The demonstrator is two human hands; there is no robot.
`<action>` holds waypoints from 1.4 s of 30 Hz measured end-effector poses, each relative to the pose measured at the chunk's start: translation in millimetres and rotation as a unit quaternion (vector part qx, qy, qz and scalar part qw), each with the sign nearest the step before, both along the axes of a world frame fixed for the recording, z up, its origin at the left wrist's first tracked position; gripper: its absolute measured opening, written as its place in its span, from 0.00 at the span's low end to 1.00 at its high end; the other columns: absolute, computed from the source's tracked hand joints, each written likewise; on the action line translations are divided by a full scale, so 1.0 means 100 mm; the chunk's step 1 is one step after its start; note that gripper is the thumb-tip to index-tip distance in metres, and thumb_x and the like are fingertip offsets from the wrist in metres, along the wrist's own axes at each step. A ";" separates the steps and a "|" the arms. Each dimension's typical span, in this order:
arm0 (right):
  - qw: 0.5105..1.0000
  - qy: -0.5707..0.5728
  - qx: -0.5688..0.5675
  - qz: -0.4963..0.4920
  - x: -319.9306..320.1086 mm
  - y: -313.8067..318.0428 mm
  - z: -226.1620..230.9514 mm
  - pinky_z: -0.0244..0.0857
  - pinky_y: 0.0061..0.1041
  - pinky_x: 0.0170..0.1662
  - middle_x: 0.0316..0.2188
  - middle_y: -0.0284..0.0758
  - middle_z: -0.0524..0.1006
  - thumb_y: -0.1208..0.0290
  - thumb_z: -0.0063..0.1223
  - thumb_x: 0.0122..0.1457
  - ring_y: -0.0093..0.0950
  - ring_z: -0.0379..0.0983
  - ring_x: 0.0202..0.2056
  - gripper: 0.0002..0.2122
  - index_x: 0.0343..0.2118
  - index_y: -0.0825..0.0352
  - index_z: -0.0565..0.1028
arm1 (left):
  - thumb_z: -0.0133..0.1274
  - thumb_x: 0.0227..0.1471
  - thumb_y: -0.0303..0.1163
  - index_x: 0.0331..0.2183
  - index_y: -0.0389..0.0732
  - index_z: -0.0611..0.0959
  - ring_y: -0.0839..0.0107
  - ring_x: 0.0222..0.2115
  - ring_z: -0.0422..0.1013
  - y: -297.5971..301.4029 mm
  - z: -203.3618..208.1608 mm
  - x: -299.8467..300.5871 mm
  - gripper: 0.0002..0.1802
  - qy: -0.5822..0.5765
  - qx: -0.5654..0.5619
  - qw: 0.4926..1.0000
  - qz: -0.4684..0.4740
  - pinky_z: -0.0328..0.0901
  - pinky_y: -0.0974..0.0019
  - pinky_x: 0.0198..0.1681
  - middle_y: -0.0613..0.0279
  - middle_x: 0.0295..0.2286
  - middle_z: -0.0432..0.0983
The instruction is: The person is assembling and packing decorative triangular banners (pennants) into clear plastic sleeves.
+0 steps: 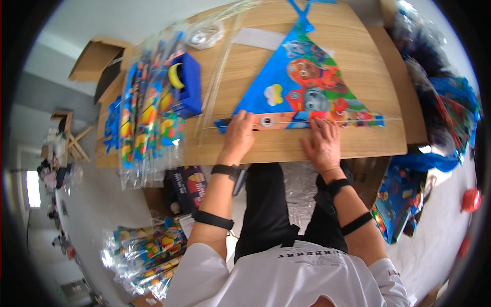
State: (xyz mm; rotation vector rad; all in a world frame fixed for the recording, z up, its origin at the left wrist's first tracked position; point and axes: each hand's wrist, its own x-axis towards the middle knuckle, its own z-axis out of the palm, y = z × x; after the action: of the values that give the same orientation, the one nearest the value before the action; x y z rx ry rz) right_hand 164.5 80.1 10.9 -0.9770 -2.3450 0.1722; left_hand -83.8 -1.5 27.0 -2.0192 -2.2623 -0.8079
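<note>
A blue triangular kite (279, 84) printed with cartoon animals lies flat on the wooden table, its point away from me. Along its near edge runs a folded, printed strip (294, 121) with a thin pale rod lying on it. My left hand (239, 135) is closed over the left part of this strip, fingers together; its fingertips partly hide the edge. On the strip right of its middle, my right hand (325, 140) rests with fingers spread and thumb apart. Blue ties (302, 20) extend from the kite's far point.
Left on the table (368, 146) are bagged rolled kites (146, 110), a blue tape dispenser (189, 84), thin rods (217, 77) and a clear bag of small parts (205, 34). More packed kites (153, 250) lie low left. Cardboard and colourful film-wrapped bundles (452, 107) stand right.
</note>
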 end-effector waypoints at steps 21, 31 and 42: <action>1.000 0.011 -0.013 0.003 -0.05 -0.02 0.02 0.50 0.45 0.61 0.49 0.42 0.69 0.66 0.60 0.46 0.44 0.62 0.52 0.26 0.48 0.71 0.71 | 0.58 0.41 0.21 0.37 0.35 0.76 0.69 0.26 0.71 -0.17 0.84 -1.98 0.16 -0.447 -0.011 0.814 0.371 0.66 0.65 0.27 0.59 0.30 0.74; 1.000 0.002 -0.013 -0.001 -0.04 0.00 0.02 0.51 0.45 0.61 0.49 0.42 0.68 0.65 0.59 0.47 0.44 0.61 0.52 0.26 0.49 0.71 0.70 | 0.57 0.43 0.17 0.33 0.36 0.72 0.73 0.23 0.67 -0.50 0.61 -1.76 0.13 -0.596 0.231 0.739 0.214 0.72 0.59 0.33 0.62 0.26 0.69; 1.000 -0.005 -0.013 -0.003 -0.01 -0.01 0.01 0.50 0.45 0.61 0.49 0.42 0.68 0.65 0.59 0.47 0.44 0.61 0.53 0.26 0.49 0.71 0.70 | 0.56 0.39 0.13 0.18 0.38 0.71 0.74 0.14 0.62 -0.44 0.44 -1.59 0.12 -0.690 0.237 0.598 0.332 0.63 0.65 0.21 0.63 0.15 0.66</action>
State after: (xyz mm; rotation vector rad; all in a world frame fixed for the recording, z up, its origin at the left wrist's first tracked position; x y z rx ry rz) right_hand 163.8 78.8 12.1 -0.9999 -2.3532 0.1952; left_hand -242.7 -45.5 70.6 0.1224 -2.2185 -2.9144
